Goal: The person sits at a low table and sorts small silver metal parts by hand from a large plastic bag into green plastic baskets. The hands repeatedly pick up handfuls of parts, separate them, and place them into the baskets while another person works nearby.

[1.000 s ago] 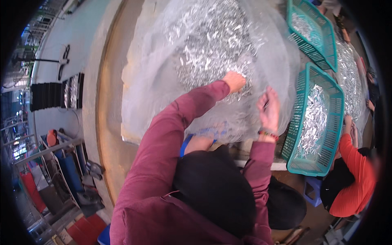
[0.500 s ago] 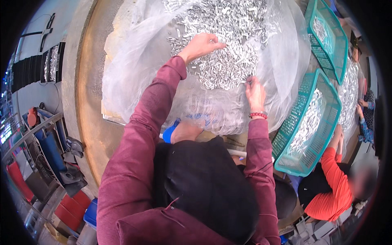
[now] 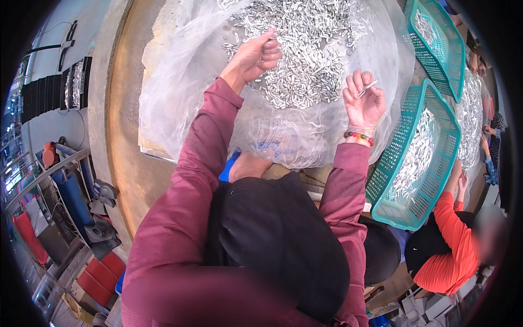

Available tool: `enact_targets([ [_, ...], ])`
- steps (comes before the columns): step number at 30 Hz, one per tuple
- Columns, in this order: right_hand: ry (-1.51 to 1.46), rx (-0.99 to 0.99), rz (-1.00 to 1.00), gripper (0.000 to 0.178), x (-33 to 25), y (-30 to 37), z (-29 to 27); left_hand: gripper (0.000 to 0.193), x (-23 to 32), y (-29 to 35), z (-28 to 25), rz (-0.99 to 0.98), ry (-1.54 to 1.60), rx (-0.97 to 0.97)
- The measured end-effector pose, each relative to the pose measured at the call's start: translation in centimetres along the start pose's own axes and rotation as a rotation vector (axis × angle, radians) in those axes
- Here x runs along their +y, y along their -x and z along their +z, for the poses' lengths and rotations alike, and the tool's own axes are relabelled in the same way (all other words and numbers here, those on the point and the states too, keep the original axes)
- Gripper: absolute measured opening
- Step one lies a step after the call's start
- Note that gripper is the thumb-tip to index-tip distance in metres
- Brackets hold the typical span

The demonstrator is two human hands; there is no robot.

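Note:
A heap of small, slim silvery-white pieces [image 3: 305, 71] lies on a clear plastic sheet [image 3: 185, 92]. Over the heap's left edge is my left hand [image 3: 254, 57], its fingers curled in and the thumb raised; whatever they hold is hidden. To the right of the heap, my right hand [image 3: 364, 106] is turned palm up above the sheet. Its bent fingers hold one or two of the slim silvery pieces [image 3: 367, 89]. A beaded bracelet [image 3: 359, 137] circles that wrist.
A green plastic basket [image 3: 381, 191] with silvery pieces stands at my right, another green basket [image 3: 450, 82] beyond it. A person in an orange top [image 3: 452, 245] sits close on that side. A raised ledge [image 3: 117, 109] runs along the left.
My right hand has lifted off the heap's near right edge, moved right and turned palm up with slim pieces in its fingers. My left hand has shifted left and curled its fingers.

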State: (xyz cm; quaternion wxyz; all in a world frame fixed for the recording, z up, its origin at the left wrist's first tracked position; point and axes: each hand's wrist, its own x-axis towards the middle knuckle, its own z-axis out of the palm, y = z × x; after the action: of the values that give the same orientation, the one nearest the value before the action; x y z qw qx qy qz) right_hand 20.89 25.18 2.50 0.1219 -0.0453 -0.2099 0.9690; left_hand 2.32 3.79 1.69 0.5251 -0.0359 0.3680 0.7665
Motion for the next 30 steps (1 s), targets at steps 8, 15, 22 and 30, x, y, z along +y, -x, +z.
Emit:
enact_targets([
  [8,0.505,0.230,0.164,0.026,-0.4,-4.2,1.6,0.034,-0.1,1.4,-0.7,0.182,0.574,-0.464],
  [15,1.956,0.355,0.153,0.028,3.9,-4.9,-3.9,0.023,0.7,1.3,-0.5,0.100,0.307,-0.407],
  [22,2.323,0.187,0.316,0.023,7.0,-2.4,-4.0,0.016,1.3,1.3,-0.3,0.079,-0.258,-0.094],
  [30,0.515,0.248,0.439,0.016,3.3,-2.3,-1.1,0.011,-5.6,-1.0,-0.4,0.323,-2.210,0.158],
])
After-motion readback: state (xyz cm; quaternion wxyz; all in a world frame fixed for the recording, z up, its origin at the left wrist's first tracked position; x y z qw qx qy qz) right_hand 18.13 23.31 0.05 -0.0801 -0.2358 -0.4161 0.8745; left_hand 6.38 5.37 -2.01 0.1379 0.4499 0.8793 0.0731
